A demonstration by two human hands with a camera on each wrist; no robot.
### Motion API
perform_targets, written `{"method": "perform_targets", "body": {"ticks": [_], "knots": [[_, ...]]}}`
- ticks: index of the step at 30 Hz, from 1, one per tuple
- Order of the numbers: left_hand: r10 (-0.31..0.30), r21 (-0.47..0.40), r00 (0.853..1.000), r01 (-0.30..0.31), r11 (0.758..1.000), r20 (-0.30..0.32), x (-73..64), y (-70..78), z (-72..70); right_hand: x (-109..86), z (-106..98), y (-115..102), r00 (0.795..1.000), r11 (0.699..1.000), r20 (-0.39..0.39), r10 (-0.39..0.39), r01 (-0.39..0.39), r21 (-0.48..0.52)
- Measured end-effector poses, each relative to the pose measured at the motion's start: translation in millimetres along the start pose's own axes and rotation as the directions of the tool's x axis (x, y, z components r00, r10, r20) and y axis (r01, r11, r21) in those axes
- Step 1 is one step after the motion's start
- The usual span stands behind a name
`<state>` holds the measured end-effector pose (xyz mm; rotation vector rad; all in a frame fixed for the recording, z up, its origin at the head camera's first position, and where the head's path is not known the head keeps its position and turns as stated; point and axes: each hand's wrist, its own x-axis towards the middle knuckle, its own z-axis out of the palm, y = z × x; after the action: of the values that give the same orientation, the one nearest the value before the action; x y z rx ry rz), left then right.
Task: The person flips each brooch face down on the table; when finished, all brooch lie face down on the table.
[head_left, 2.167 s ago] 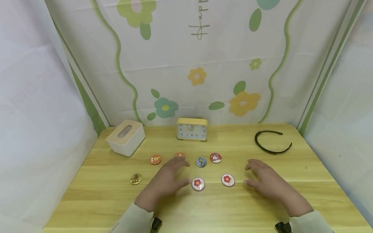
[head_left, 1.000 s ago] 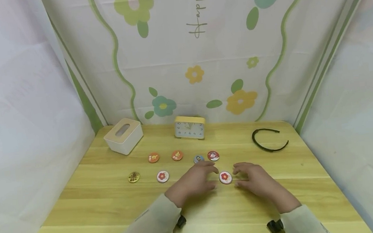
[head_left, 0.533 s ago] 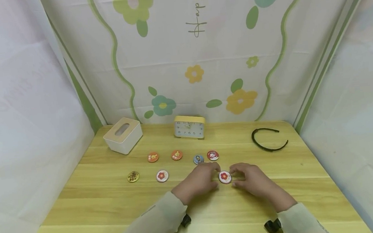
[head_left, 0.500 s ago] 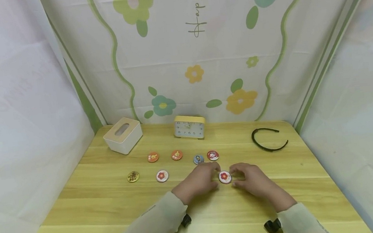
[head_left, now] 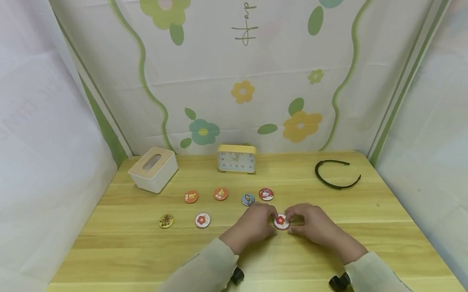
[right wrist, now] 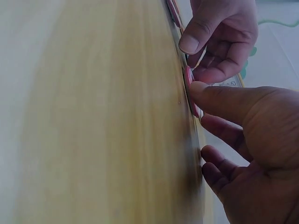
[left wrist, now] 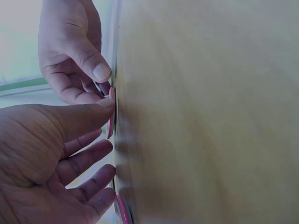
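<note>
The round flower badge [head_left: 281, 222] lies between the left hand [head_left: 257, 222] and right hand [head_left: 313, 223], neither clearly nearer, both narrowly gripping its opposite edges.

- A white tissue box [head_left: 159, 178] with a wood-toned top sits at far left on a wood-grain table [head_left: 123, 262].
- A yellow-topped clock [head_left: 237, 159] stands upright near the far edge, dial facing the near side.
- A black headband [head_left: 324, 183] lies at far right, its gap facing right.
- A white backdrop [head_left: 202, 70] printed with flowers and a sideways "Happy" hangs at the far side, pale sheets [head_left: 30, 159] flanking left and right.
</note>
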<state>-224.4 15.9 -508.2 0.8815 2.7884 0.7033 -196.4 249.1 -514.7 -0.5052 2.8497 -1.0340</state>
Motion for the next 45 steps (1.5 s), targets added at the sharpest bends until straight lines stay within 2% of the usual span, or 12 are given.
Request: {"method": "perform_targets", "body": {"ticks": [9,21,25,33,39,45], "knots": [[0.016,0.037,1.000,-0.015,0.999,-0.017,4.8,1.6,4.4,2.7,0.9,-3.5,0.998,0.997,-0.003,-0.055,0.055,-0.046],[0.043,-0.008,0.999,-0.043,0.999,-0.019,10.1,0.6,6.9,5.4,4.9,-2.8,0.999,0.999,0.023,-0.028,0.029,-0.034],[0.062,0.011,0.998,-0.062,0.998,-0.025,9.6,1.3,5.0,5.7,4.2,-3.1,0.999,0.999,0.028,-0.021,0.022,-0.037],[0.057,0.033,0.998,-0.057,0.998,-0.006,7.1,2.2,2.6,4.4,3.0,-4.7,0.998,0.995,0.051,-0.048,0.052,-0.080],[0.094,0.113,0.995,-0.097,0.989,0.034,7.2,3.8,0.0,3.5,2.4,-3.9,0.995,0.993,0.057,-0.078,0.083,-0.089],[0.117,0.127,0.992,-0.122,0.984,0.047,7.1,3.9,-1.5,3.1,3.3,-1.7,0.992,0.987,0.060,-0.108,0.114,-0.111]]}}
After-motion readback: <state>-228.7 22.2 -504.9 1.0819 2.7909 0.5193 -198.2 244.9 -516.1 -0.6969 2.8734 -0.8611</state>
